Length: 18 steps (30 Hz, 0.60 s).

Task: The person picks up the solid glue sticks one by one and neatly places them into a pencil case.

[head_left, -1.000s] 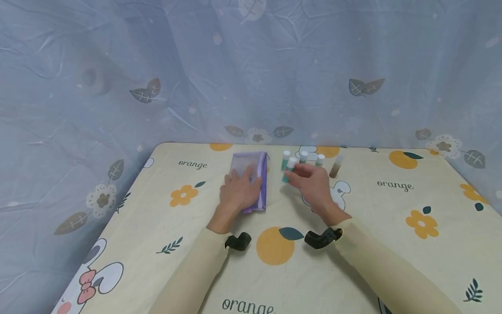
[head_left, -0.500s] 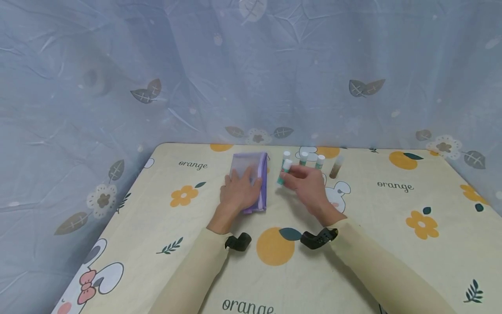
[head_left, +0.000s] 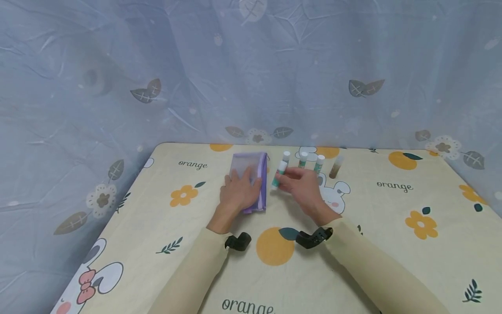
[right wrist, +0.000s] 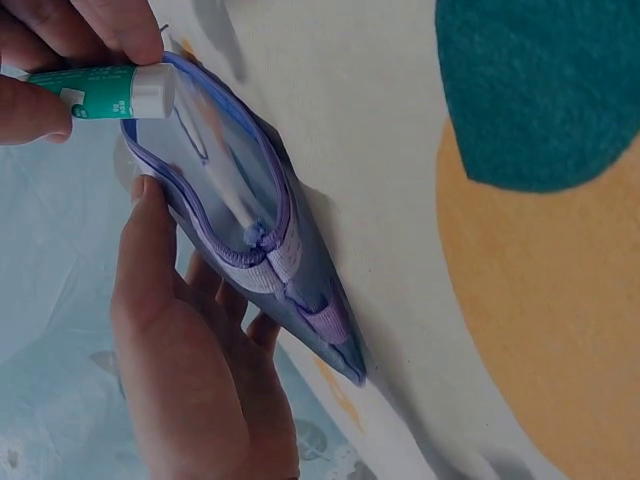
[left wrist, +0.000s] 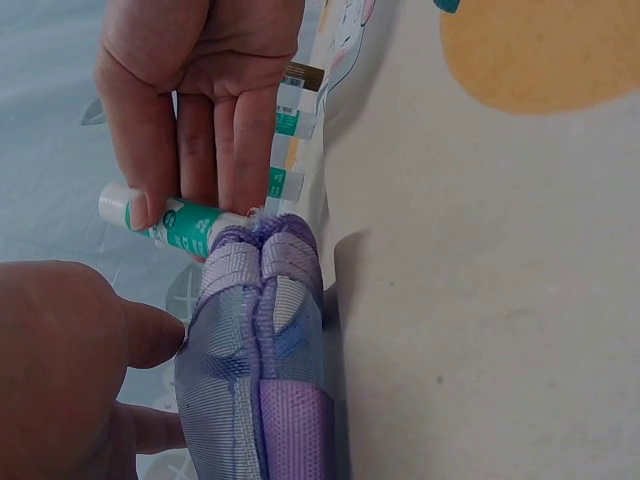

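A mesh zip pouch (head_left: 247, 162) with purple trim lies on the table, and my left hand (head_left: 240, 192) rests on it with fingers spread. In the right wrist view the mouth of the pouch (right wrist: 285, 215) gapes, with the left thumb at its rim. My right hand (head_left: 303, 191) pinches a glue stick (head_left: 279, 175) with a green label and white ends between thumb and fingers. The glue stick (right wrist: 100, 92) is tilted, one white end right at the pouch's mouth in the right wrist view.
Behind the right hand stand several more tubes: white-capped glue sticks (head_left: 319, 163) and, to their right, a brown tube (head_left: 335, 168) with a clear top. The tablecloth (head_left: 353, 261) has orange and rabbit prints. A pale blue curtain (head_left: 251, 78) hangs behind the table.
My right hand has moved left with the glue stick, from in front of the standing ones to beside the pouch's right edge. The left hand has stayed on the pouch.
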Each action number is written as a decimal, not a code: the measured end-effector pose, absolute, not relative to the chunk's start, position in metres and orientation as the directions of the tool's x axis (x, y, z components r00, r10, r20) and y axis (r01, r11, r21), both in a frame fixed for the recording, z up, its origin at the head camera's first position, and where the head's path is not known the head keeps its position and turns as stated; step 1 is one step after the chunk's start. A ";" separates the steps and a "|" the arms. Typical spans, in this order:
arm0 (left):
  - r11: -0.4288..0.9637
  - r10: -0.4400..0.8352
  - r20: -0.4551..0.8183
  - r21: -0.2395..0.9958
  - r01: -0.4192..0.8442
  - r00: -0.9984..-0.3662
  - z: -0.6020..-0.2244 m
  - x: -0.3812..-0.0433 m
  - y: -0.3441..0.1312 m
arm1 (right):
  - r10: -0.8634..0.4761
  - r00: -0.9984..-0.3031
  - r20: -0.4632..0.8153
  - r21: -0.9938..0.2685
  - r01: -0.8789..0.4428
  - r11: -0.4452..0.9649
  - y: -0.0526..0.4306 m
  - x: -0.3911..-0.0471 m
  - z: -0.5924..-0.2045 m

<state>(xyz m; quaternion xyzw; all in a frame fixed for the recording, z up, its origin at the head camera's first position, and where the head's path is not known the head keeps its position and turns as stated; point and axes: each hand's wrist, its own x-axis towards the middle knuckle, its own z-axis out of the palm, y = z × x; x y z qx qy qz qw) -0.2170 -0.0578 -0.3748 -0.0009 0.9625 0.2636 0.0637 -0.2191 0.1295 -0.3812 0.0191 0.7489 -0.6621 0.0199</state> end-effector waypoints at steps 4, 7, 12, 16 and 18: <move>0.859 0.034 -0.121 0.510 -0.033 -0.992 -0.375 -0.217 -0.058 | -0.005 -0.998 -0.066 -0.993 0.065 0.099 0.127 -0.220 -0.382; 0.861 0.038 -0.119 0.508 -0.028 -0.992 -0.376 -0.217 -0.057 | -0.005 -0.997 -0.078 -0.993 0.077 0.084 0.124 -0.220 -0.383; 0.864 0.036 -0.120 0.502 -0.029 -0.992 -0.375 -0.217 -0.057 | -0.021 -0.996 -0.091 -0.992 0.089 0.085 0.121 -0.221 -0.383; 0.861 0.032 -0.115 0.508 -0.031 -0.993 -0.375 -0.217 -0.058 | -0.029 -0.994 -0.107 -0.990 0.104 0.094 0.119 -0.221 -0.381; 0.857 0.032 -0.110 0.514 -0.030 -0.993 -0.375 -0.217 -0.058 | -0.033 -0.993 -0.114 -0.989 0.111 0.101 0.119 -0.221 -0.381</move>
